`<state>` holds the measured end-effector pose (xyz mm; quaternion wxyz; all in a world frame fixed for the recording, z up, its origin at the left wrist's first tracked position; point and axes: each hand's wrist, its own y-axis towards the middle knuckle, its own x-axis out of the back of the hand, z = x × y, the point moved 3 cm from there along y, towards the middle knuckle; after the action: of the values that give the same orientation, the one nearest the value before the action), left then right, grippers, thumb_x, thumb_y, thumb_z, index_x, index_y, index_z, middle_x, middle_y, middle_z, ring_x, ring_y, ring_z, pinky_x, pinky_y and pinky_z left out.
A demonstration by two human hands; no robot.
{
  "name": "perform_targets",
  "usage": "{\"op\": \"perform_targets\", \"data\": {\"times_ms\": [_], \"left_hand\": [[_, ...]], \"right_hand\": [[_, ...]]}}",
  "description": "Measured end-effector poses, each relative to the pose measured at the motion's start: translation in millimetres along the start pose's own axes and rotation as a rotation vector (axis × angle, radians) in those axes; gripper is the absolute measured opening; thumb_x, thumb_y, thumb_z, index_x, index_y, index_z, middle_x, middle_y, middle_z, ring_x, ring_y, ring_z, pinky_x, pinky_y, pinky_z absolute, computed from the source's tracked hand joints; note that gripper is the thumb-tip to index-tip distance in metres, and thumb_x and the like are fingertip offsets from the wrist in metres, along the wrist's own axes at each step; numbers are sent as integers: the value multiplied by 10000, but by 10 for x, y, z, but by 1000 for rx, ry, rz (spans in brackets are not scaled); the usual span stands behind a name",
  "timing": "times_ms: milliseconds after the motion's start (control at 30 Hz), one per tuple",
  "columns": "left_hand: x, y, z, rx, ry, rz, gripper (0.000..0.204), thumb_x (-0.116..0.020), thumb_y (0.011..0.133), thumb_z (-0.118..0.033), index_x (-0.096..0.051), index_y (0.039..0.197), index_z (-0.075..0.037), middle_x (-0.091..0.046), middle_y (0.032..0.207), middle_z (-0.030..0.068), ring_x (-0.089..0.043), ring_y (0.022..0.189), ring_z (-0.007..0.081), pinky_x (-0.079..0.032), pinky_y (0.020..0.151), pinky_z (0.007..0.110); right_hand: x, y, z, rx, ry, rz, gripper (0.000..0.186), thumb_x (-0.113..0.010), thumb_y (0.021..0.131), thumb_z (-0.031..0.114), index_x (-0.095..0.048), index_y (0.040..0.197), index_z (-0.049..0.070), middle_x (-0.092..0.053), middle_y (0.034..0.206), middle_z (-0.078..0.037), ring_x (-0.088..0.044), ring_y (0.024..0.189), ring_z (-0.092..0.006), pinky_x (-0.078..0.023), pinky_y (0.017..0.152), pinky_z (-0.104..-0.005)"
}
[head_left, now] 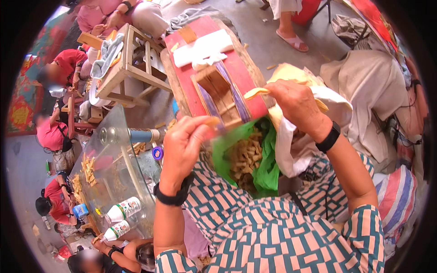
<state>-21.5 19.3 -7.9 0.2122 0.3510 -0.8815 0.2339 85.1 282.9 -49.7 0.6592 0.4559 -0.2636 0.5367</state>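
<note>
Yellow strip (256,93): just right of the frame (215,83), above the red board (185,93), one end clamped between thumb and fingers of the right hand (295,103). Left hand (182,142) is at the frame's near-left corner, thumb and index close together; can't tell if they grip anything. Green bag (266,176) of cut pieces (246,157) on frame's near side. White block (200,50) beyond it.

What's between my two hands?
In the head view, the near end of an open wooden frame with purple sides, on a red board, lies between left hand and right hand.
</note>
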Motion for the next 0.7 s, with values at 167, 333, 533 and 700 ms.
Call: {"op": "perform_targets", "data": {"times_ms": [167,333,533,700], "left_hand": [[47,-19,-373,-361,-72,-306,238,-664,958,-157,-726,1107,18,-719,1077,141,-695,958,246,-537,827,359],[-328,-214,-376,-58,-702,261,349,-539,1061,-275,-632,1202,31,-716,939,95,-656,692,112,-526,652,234],[-323,-598,-270,-22,-1029,196,247,-581,1026,-189,-662,962,35,-620,697,55,-524,509,78,-412,458,217],[-212,-706,-406,-358,-1240,172,274,-610,1007,-277,-639,926,-16,-654,788,106,-590,643,213,-478,555,313]], "right_hand": [[224,361,403,425,-101,-229,168,-660,776,146,-614,934,110,-543,751,-1,-608,711,-177,-515,607,-308],[340,269,825,646,-134,-292,193,-665,760,188,-627,919,87,-509,742,31,-558,700,-130,-474,601,-265],[434,77,632,497,29,-219,128,-645,839,143,-618,937,65,-561,739,-40,-632,668,-206,-510,579,-316],[370,-142,619,276,488,-33,164,-653,917,53,-653,1080,27,-626,757,-100,-662,640,-242,-512,569,-350]]}}
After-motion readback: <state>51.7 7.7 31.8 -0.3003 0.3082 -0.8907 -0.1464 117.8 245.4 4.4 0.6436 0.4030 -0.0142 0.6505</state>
